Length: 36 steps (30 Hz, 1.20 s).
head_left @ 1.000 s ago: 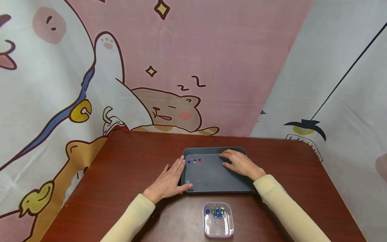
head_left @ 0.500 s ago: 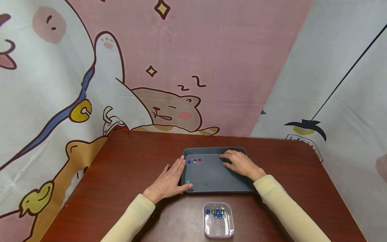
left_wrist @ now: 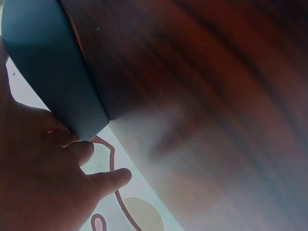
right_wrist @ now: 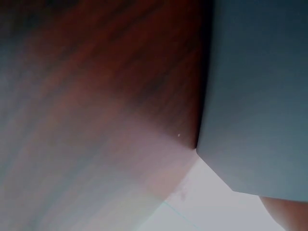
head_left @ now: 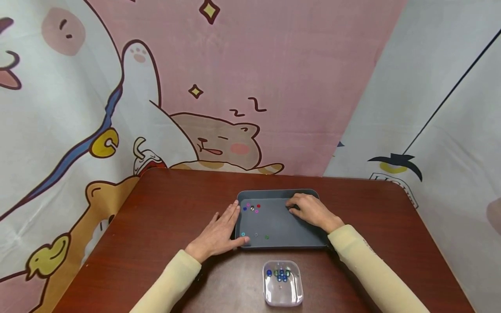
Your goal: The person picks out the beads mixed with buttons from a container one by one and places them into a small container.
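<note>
A dark grey rectangular tray (head_left: 282,224) lies on the table, with several tiny coloured beads and rings on its left part. My left hand (head_left: 217,234) rests along the tray's left edge with straight fingers, the thumb over the near left corner; the left wrist view shows this hand (left_wrist: 53,168) beside the tray's side (left_wrist: 57,67). Over the tray's right part is my right hand (head_left: 313,211), its fingers bent down and the thumb near them. Whether anything small lies between those fingertips is hidden. The right wrist view mostly shows the tray's outer side (right_wrist: 255,96).
Nearer than the tray stands a clear plastic box (head_left: 282,293), with several blue and green glassy beads (head_left: 281,274) at its far end. The brown wooden table (head_left: 168,204) extends to both sides. A printed cloth (head_left: 297,87) hangs behind it.
My right hand's fingertips have drawn slightly to the right and bent in a little more. The left hand, tray, beads and clear box stay in place.
</note>
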Motion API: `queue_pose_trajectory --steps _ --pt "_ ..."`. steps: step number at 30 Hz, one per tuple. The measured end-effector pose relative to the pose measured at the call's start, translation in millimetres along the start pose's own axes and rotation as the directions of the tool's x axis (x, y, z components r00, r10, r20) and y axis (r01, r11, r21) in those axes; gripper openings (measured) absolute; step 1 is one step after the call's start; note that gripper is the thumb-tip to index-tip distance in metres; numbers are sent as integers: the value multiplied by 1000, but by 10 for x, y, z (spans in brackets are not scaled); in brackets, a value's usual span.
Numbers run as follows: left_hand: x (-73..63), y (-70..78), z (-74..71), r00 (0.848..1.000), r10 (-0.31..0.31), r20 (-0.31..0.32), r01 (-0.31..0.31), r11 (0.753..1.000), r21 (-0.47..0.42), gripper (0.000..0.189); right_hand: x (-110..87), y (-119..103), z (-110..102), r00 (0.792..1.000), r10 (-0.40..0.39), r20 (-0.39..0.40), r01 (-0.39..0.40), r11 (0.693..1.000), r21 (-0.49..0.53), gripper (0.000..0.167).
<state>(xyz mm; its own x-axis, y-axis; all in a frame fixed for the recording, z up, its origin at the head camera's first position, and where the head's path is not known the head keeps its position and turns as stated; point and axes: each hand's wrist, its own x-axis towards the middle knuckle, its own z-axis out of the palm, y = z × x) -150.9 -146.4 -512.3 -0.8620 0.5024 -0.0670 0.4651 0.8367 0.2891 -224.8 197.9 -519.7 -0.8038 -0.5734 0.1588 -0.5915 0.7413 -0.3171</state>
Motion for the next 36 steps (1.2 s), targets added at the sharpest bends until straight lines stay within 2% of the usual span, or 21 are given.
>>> queue_pose_trajectory --steps 9,17,36 --pt "10 6 -10 1000 0 2 0 1000 5 107 -16 -46 -121 1000 19 0 -19 1000 20 18" --pt "10 10 -7 1000 -4 -1 4 1000 9 107 -77 -146 -304 997 2 -72 2 999 45 20" --pt "17 2 -19 1000 7 4 -7 1000 28 107 -505 -444 -610 978 -38 -206 60 993 103 21"
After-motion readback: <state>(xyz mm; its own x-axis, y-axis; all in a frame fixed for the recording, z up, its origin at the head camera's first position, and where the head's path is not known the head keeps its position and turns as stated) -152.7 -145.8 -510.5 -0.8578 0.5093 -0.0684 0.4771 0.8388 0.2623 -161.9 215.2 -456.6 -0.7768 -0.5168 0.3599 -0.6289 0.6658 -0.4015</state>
